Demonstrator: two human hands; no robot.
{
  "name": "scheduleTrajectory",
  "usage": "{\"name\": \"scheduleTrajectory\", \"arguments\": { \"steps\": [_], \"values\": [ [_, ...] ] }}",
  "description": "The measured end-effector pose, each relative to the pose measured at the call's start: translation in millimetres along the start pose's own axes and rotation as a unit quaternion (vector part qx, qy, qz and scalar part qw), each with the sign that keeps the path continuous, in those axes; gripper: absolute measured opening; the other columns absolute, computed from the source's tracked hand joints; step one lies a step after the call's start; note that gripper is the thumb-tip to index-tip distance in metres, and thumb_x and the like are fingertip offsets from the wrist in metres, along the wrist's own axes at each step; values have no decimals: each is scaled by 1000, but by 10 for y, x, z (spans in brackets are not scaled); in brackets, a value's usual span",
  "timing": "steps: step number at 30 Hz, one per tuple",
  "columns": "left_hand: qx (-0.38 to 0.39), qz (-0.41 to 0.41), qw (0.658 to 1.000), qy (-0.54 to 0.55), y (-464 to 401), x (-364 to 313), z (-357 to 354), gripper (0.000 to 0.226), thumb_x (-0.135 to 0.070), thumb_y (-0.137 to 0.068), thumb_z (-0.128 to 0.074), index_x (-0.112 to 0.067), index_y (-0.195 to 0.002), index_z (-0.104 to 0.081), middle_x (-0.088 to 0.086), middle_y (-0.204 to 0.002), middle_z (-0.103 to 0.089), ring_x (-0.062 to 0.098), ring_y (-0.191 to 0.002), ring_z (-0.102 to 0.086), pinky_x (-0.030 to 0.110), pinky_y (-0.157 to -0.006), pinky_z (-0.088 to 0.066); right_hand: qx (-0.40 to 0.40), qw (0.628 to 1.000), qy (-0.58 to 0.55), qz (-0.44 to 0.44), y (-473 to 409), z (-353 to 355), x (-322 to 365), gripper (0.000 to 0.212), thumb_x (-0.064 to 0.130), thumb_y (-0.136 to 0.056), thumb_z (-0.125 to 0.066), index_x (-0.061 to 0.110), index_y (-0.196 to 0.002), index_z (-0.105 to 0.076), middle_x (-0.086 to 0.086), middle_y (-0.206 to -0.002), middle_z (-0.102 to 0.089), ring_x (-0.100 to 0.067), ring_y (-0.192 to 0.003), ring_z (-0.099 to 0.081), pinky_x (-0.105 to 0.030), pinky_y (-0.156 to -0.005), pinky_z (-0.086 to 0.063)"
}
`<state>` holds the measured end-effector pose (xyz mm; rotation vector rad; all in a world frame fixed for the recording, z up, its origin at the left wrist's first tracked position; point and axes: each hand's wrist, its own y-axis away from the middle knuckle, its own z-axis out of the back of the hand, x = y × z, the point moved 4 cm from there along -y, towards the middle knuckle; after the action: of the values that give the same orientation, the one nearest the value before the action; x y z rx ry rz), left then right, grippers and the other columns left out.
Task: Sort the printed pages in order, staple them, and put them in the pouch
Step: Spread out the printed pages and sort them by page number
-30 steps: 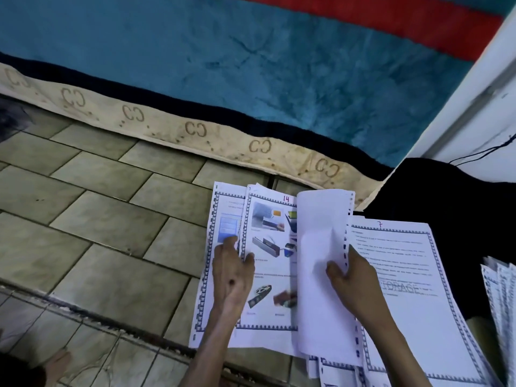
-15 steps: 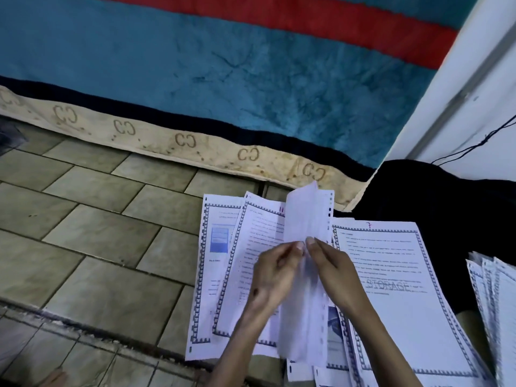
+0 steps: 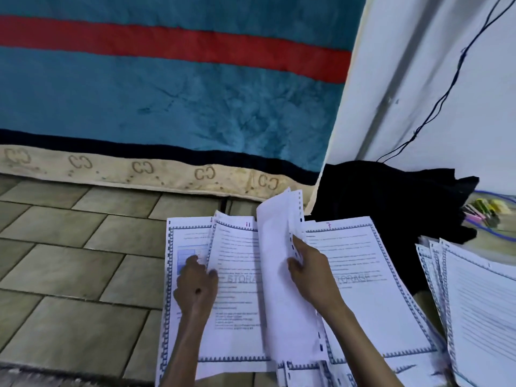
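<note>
At far left lies bare tiled floor (image 3: 69, 261), with a teal blanket (image 3: 167, 101) crossed by a red stripe hanging behind it down to a beige patterned hem. Next come the printed pages, spread on the floor. The leftmost page (image 3: 181, 241) has a blue picture block, and the left hand (image 3: 195, 286) rests on it with its fingers (image 3: 192, 261) loosely bent, the thumb pressing the edge of the neighbouring page marked 11 (image 3: 240, 275); whether the fingers pinch that edge cannot be told. Page 11 overlaps the leftmost page and carries a grey watermark word. Just right of it a blank-backed sheet (image 3: 279, 275) stands lifted and curled, its perforated edge turned to the right. The right hand (image 3: 312, 272) holds this sheet, thumb and fingers pinching its right edge. Under that hand lies the page marked 7 (image 3: 377, 289), flat, with the same watermark. More page edges stick out beneath at the bottom. Behind page 7 sits a heap of black cloth (image 3: 391, 196) against a white wall (image 3: 418, 79), down which a dark cable (image 3: 446, 88) runs. At far right another fanned stack of pages (image 3: 480, 303) lies apart from the rest.
</note>
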<state>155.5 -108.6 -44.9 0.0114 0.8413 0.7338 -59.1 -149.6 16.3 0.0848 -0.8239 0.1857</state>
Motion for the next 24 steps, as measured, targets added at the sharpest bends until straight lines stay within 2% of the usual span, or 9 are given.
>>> {"name": "scheduleTrajectory", "arguments": {
  "steps": [4,7,10,13,15,17,20,22,24],
  "values": [
    [-12,-109,994,25,207,-349,73,17,-24,-88,-58,-15,-95,-71,4,-91,-70,22,-90,-64,20,-73,-50,-2,1000,-1,16,5,-20,13,46,3,-92,-46,9,-138,-44,-8,-130,-59,-20,-118,-55,-4,-79,-30],
    [112,-113,970,183,582,-724,15,36,-54,-88,-48,-29,-79,-72,-15,-77,-69,2,-78,-65,9,-65,-45,-6,997,-77,24,33,-14,80,24,29,-97,-46,23,-115,-61,1,-96,-71,-9,-88,-64,-9,-67,-40],
    [215,-84,920,316,761,-892,-183,47,-51,-94,-27,-37,-80,-70,-18,-75,-69,-9,-79,-64,9,-64,-47,1,994,-107,17,27,-20,116,20,31,-93,-53,26,-109,-62,17,-97,-67,-4,-95,-63,0,-67,-38],
    [152,-45,938,309,526,-665,-128,30,-37,-97,-38,-23,-106,-63,-3,-92,-69,17,-99,-65,26,-76,-47,11,999,-45,30,14,-45,172,54,19,-92,-55,25,-142,-35,3,-125,-60,-19,-112,-58,-7,-73,-37],
    [37,-17,985,170,231,-323,84,25,-23,-95,-48,-11,-112,-63,11,-111,-67,30,-112,-59,31,-90,-43,62,997,-38,28,42,-131,228,75,31,-93,-52,30,-149,-2,-13,-137,-51,-29,-109,-59,-21,-79,-42],
    [-39,24,997,59,45,6,330,31,-18,-92,-52,1,-115,-60,23,-122,-60,36,-116,-54,35,-96,-40,110,990,-88,22,123,-261,337,76,49,-91,-41,41,-145,13,-13,-145,-42,-28,-115,-58,-22,-88,-40],
    [-54,71,996,30,-80,245,542,35,-14,-90,-54,3,-120,-55,25,-125,-58,38,-116,-53,36,-94,-39,135,988,-58,58,185,-541,355,63,61,-88,-23,45,-145,-1,12,-152,-23,-14,-140,-29,-21,-106,-23],
    [-50,84,994,49,-135,299,562,44,-15,-88,-58,2,-128,-50,22,-127,-57,35,-119,-52,35,-96,-40,145,980,100,94,209,-796,216,72,69,-81,-5,40,-146,-14,7,-156,-18,-15,-146,-13,-28,-115,-8],
    [-36,70,995,58,-132,289,522,42,-19,-87,-62,1,-123,-55,21,-122,-61,35,-113,-56,34,-89,-42,146,951,245,115,254,-1020,13,73,72,-83,-2,39,-143,-26,1,-155,-23,-23,-145,-16,-35,-117,2]
  ]
}}
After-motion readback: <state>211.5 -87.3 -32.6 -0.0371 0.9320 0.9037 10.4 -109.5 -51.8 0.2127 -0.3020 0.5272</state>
